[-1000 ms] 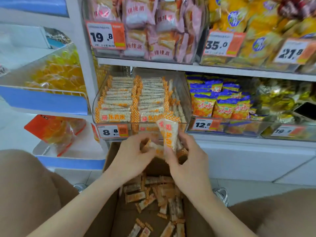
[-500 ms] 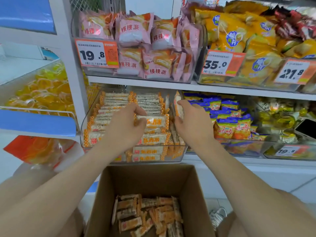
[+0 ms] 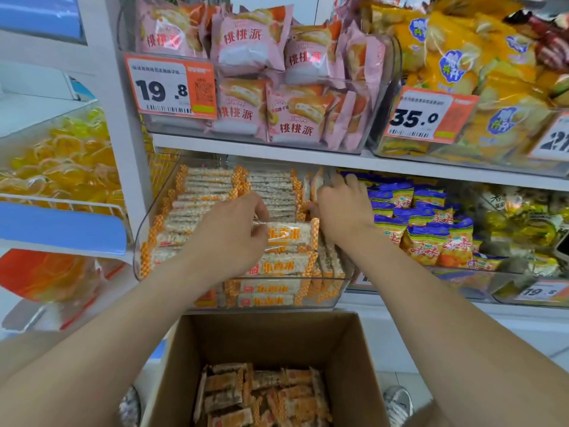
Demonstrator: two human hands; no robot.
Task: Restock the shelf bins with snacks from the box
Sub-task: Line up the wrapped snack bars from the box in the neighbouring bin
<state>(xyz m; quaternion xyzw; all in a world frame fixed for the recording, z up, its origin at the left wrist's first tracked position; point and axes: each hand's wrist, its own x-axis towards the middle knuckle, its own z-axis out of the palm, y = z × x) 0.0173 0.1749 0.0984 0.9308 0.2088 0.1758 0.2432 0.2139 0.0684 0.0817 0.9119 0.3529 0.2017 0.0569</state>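
While left hand [image 3: 229, 235] pinches bar [image 3: 292, 234] — right hand [image 3: 345, 211] grips upright bars [image 3: 312, 186].

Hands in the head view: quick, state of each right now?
Left hand: pinches a rice bar packet over the clear bin.
Right hand: on the upright packets at the bin's right side; grip cannot be told.

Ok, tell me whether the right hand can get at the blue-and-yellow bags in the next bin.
Probably yes. The right hand holds rice bars at the right edge of the clear bin, directly beside the blue-and-yellow bags, which lie open from above. It must let go first.
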